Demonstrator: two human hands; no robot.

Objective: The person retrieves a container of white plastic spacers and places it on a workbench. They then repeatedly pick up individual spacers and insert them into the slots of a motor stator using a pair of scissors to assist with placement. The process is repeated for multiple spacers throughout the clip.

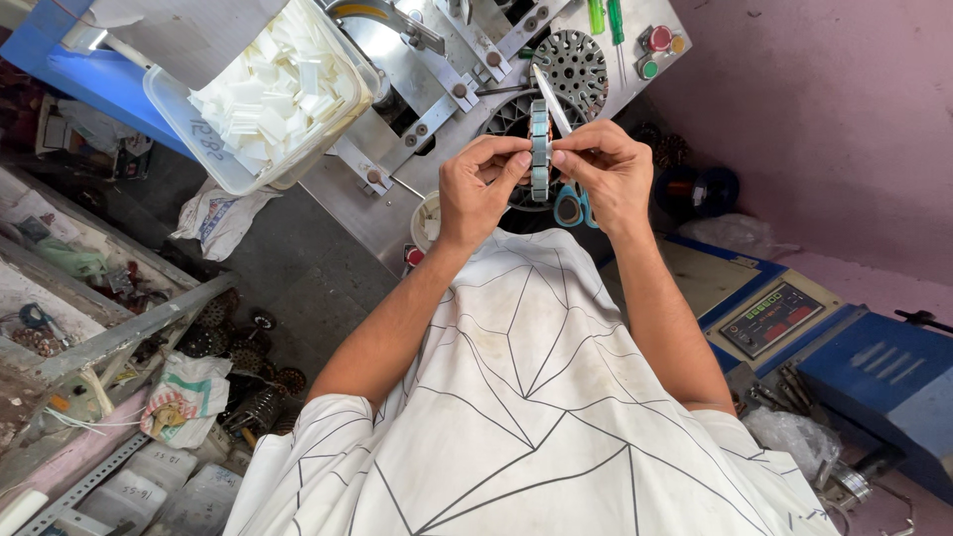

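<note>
From my seat, I see both hands raised over the metal bench (397,213), pinching one ring-shaped metal part (539,149) between them. It stands edge-on to the camera, so I get only its rim, grey-green with a hint of copper at one side; its face is hidden from me. My left hand (478,191) is closed on it with thumb and forefinger, and my right hand (608,171) grips it from the other side. A thin pale strip (552,101) rises slantwise from the right fingers; whether it is paper or a blade I cannot tell.

Behind the part lies a dark slotted ring (508,117), mostly covered by the hands. Further back, a round perforated disc (570,66) sits on the bench. Scissors with blue handles (570,206) peek out under the right hand, blades hidden. A clear tub (199,139) of white paper slips (268,89) stands at the left, cut by the top edge. A blue machine with a small panel (769,318) is at the right, partly out of frame. My white shirt (526,417) blocks everything below.
</note>
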